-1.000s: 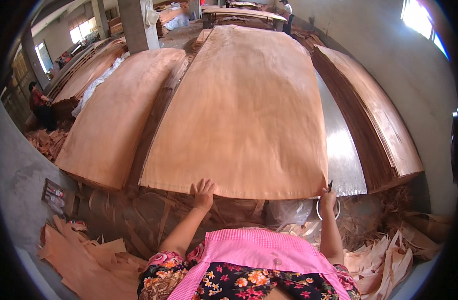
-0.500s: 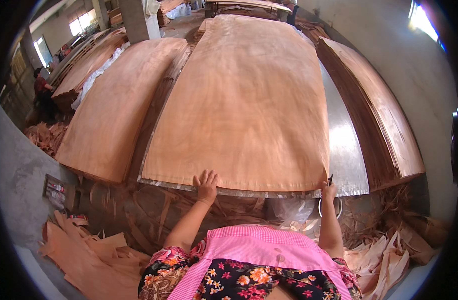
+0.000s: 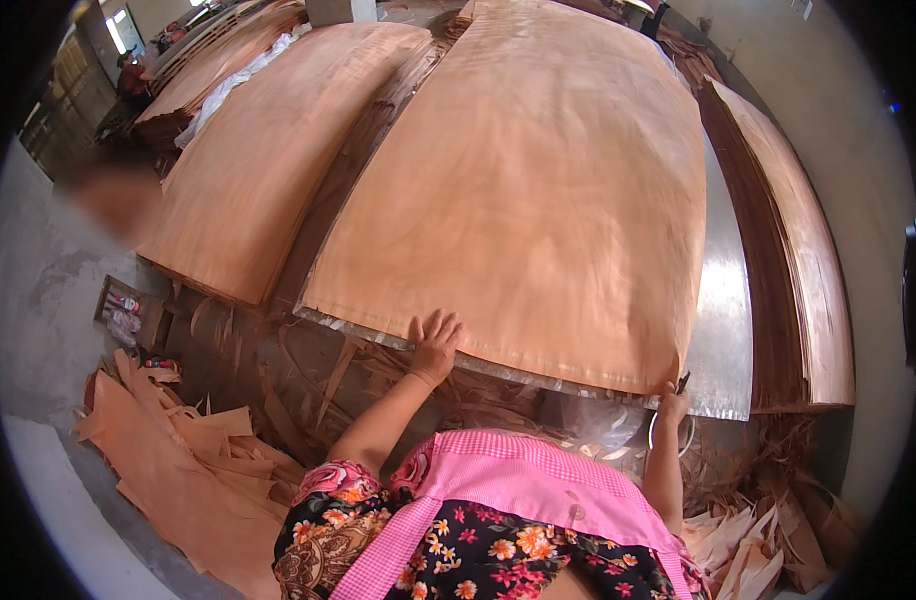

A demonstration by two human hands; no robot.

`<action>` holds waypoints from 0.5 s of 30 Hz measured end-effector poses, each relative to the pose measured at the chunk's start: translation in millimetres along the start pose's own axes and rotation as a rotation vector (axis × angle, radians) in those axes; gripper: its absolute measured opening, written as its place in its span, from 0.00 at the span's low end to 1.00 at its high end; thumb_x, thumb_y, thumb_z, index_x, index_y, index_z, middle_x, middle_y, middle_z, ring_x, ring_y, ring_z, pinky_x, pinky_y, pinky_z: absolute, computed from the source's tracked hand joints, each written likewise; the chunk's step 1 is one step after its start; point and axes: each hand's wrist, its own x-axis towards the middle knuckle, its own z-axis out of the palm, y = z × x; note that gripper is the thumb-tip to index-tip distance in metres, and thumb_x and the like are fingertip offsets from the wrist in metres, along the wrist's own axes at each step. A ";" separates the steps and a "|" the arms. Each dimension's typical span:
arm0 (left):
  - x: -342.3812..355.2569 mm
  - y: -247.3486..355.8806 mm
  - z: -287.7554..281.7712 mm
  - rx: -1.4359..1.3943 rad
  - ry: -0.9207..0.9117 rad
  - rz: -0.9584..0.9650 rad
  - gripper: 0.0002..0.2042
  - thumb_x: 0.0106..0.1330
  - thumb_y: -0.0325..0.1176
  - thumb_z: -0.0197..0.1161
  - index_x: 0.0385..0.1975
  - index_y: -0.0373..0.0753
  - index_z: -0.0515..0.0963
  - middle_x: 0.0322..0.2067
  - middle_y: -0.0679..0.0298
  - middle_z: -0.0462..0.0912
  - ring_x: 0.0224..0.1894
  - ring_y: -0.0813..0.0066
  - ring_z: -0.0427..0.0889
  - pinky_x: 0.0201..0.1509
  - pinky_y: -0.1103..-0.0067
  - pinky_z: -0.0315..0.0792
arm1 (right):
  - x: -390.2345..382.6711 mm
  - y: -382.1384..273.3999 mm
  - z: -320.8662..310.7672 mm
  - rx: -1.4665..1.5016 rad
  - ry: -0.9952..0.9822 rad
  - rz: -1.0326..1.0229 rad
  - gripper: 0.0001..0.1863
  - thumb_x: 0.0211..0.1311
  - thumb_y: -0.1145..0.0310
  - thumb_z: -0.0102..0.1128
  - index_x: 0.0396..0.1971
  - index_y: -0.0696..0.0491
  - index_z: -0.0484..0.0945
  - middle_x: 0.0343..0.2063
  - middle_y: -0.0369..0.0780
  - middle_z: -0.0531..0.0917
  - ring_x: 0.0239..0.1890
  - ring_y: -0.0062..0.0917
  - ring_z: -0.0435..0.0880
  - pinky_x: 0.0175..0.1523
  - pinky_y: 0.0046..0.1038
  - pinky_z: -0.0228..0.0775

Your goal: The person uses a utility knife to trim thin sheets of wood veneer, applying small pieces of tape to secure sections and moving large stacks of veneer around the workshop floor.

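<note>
A wide, thin sheet of reddish-tan wood veneer [image 3: 518,220] lies before me on a metal-topped table [image 3: 726,310]. My left hand [image 3: 437,345] rests on the sheet's near edge, left of its middle, palm down with the fingers apart. At the near right corner, my right hand [image 3: 671,403] is closed around a small dark-tipped tool [image 3: 683,383], whose kind I cannot make out. That hand is against the sheet's corner; whether it also pinches the veneer is hidden. Bare metal shows along the sheet's right side.
Veneer stacks stand left [image 3: 278,150] and right [image 3: 798,240] of the table. Torn veneer scraps [image 3: 178,440] cover the floor at lower left, with more scraps [image 3: 743,550] at lower right. Clear plastic [image 3: 608,422] hangs under the near edge. Another person [image 3: 133,82] is at far left.
The view has tilted down and turned, so the table appears higher and slanted. Both hands keep their places at the sheet's near edge; the sheet shows no clear shift on the table.
</note>
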 end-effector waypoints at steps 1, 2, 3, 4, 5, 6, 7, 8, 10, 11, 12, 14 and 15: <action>3.1 0.2 -0.5 0.018 -0.020 0.014 0.18 0.59 0.38 0.48 0.48 0.41 0.69 0.54 0.63 0.64 0.61 0.61 0.54 0.59 0.47 0.39 | 0.0 -0.4 0.1 -0.012 -0.017 0.023 0.15 0.50 0.61 0.58 0.27 0.59 0.74 0.13 0.39 0.75 0.15 0.24 0.74 0.23 0.28 0.64; 0.5 3.2 -1.9 -0.013 -0.048 0.009 0.20 0.59 0.42 0.47 0.49 0.41 0.68 0.54 0.63 0.63 0.61 0.61 0.53 0.59 0.47 0.39 | 0.8 0.4 -2.1 -0.024 -0.028 0.051 0.15 0.50 0.61 0.58 0.28 0.60 0.74 0.13 0.39 0.76 0.16 0.24 0.74 0.23 0.28 0.64; 4.8 11.7 -11.7 -0.045 -0.077 0.042 0.22 0.59 0.47 0.46 0.49 0.41 0.68 0.54 0.63 0.63 0.62 0.61 0.52 0.59 0.47 0.39 | -0.6 8.2 -9.5 -0.022 -0.015 0.103 0.15 0.50 0.61 0.59 0.29 0.60 0.74 0.13 0.39 0.76 0.16 0.23 0.74 0.23 0.27 0.64; 13.6 12.8 -19.8 -0.065 -0.094 0.092 0.24 0.59 0.51 0.45 0.50 0.40 0.67 0.55 0.63 0.63 0.62 0.61 0.52 0.59 0.47 0.39 | 3.3 19.1 -10.0 0.117 -0.002 0.078 0.16 0.50 0.62 0.59 0.32 0.60 0.74 0.13 0.39 0.75 0.16 0.20 0.73 0.21 0.26 0.63; 14.2 1.2 -22.2 -0.092 -0.156 0.090 0.30 0.57 0.59 0.42 0.50 0.41 0.66 0.55 0.64 0.62 0.62 0.63 0.51 0.58 0.48 0.39 | 1.8 10.2 -5.2 0.209 -0.042 0.061 0.18 0.50 0.65 0.59 0.38 0.60 0.73 0.15 0.38 0.77 0.16 0.19 0.73 0.20 0.25 0.62; 20.9 -1.3 -30.6 -0.089 -0.237 0.060 0.30 0.56 0.60 0.42 0.50 0.42 0.66 0.55 0.64 0.61 0.61 0.64 0.52 0.58 0.49 0.41 | 3.7 5.2 -1.8 0.324 -0.090 0.111 0.20 0.49 0.67 0.60 0.42 0.60 0.72 0.17 0.37 0.77 0.16 0.19 0.73 0.20 0.24 0.62; 11.7 -11.7 -25.8 -0.093 -0.168 0.043 0.29 0.55 0.58 0.47 0.50 0.43 0.67 0.55 0.66 0.60 0.61 0.65 0.53 0.57 0.49 0.41 | 6.3 -1.6 -0.2 0.432 -0.156 0.148 0.23 0.48 0.69 0.60 0.45 0.60 0.70 0.20 0.37 0.78 0.16 0.18 0.73 0.19 0.24 0.62; 6.7 -1.0 -23.2 0.063 -0.155 0.022 0.27 0.54 0.54 0.53 0.50 0.44 0.66 0.55 0.67 0.60 0.61 0.65 0.52 0.57 0.48 0.40 | 3.2 -7.5 -10.3 0.410 -0.177 0.156 0.25 0.46 0.71 0.61 0.48 0.59 0.68 0.22 0.36 0.78 0.18 0.20 0.73 0.22 0.24 0.63; 8.8 11.5 -15.6 0.082 -0.143 0.019 0.27 0.52 0.52 0.56 0.51 0.46 0.65 0.56 0.67 0.59 0.61 0.66 0.51 0.57 0.47 0.40 | 16.4 12.4 -34.9 0.403 -0.118 0.030 0.31 0.43 0.76 0.61 0.52 0.57 0.65 0.25 0.36 0.78 0.23 0.23 0.74 0.28 0.25 0.66; 14.3 17.5 -11.6 0.088 -0.140 0.026 0.28 0.51 0.51 0.58 0.52 0.46 0.65 0.56 0.68 0.59 0.62 0.66 0.51 0.57 0.47 0.39 | 29.5 44.9 -49.8 0.393 -0.022 -0.088 0.33 0.41 0.78 0.61 0.53 0.56 0.64 0.26 0.36 0.78 0.26 0.25 0.75 0.32 0.26 0.68; 8.2 8.9 -15.3 0.130 -0.186 0.001 0.29 0.51 0.51 0.58 0.53 0.48 0.63 0.57 0.67 0.57 0.62 0.66 0.49 0.57 0.47 0.38 | 20.8 18.0 -62.5 0.149 -0.037 0.026 0.32 0.42 0.77 0.59 0.53 0.51 0.65 0.29 0.40 0.80 0.32 0.29 0.78 0.38 0.29 0.68; 5.8 5.3 -13.9 0.135 -0.224 -0.002 0.29 0.52 0.51 0.57 0.54 0.48 0.62 0.58 0.67 0.56 0.63 0.67 0.47 0.59 0.47 0.35 | 15.4 -2.3 -112.6 -0.208 0.060 0.080 0.25 0.45 0.69 0.57 0.49 0.45 0.70 0.32 0.45 0.80 0.36 0.35 0.79 0.40 0.34 0.68; 7.6 6.6 -10.2 0.123 -0.244 0.000 0.29 0.52 0.51 0.57 0.54 0.48 0.62 0.59 0.67 0.55 0.64 0.67 0.46 0.59 0.47 0.34 | 18.0 5.5 -132.4 -0.306 0.109 0.084 0.23 0.46 0.66 0.57 0.47 0.43 0.71 0.33 0.45 0.79 0.37 0.37 0.78 0.40 0.35 0.68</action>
